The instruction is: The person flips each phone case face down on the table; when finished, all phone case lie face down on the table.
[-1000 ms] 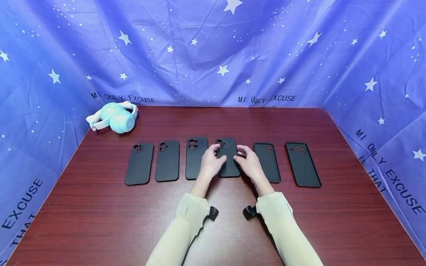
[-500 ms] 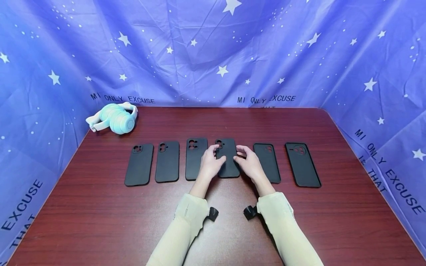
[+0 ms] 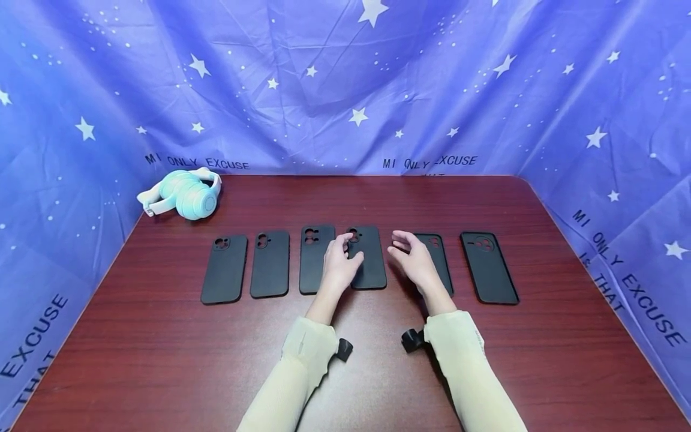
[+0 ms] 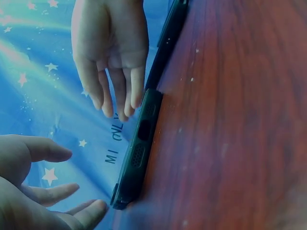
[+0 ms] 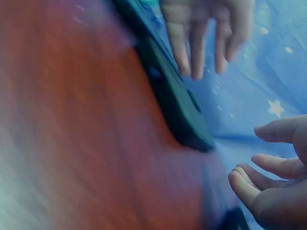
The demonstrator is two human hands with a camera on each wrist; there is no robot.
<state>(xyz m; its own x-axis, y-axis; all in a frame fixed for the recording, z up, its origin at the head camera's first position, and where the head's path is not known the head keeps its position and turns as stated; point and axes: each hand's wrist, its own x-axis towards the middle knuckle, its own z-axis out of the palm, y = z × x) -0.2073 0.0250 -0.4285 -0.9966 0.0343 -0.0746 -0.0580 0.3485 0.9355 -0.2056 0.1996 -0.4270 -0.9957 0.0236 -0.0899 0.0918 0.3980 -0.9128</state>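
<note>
A black phone case [image 3: 372, 267] lies back side up on the table, its camera cutout at the upper left. My left hand [image 3: 339, 267] is at that case's left edge, thumb and fingers spread and gently bent; it overlaps the case in the head view. To the right, apart from that case, my right hand [image 3: 415, 259] hovers with its fingers loosely bent and nothing in them. It partly covers another black case [image 3: 444, 264], which lies inner side up. In the left wrist view, the case's end [image 4: 136, 148] with its port holes shows between both hands.
Three more black cases stand in the row to the left, the nearest [image 3: 311, 267] beside my left hand. Another case [image 3: 491, 270] lies inner side up at the right end. Light blue headphones [image 3: 191, 195] rest at the table's back left. A starry curtain [image 3: 302, 120] encloses the table.
My right hand has moved right, away from the middle case and over the one beside it. My left hand has stayed by the middle case, which lies in the same place.
</note>
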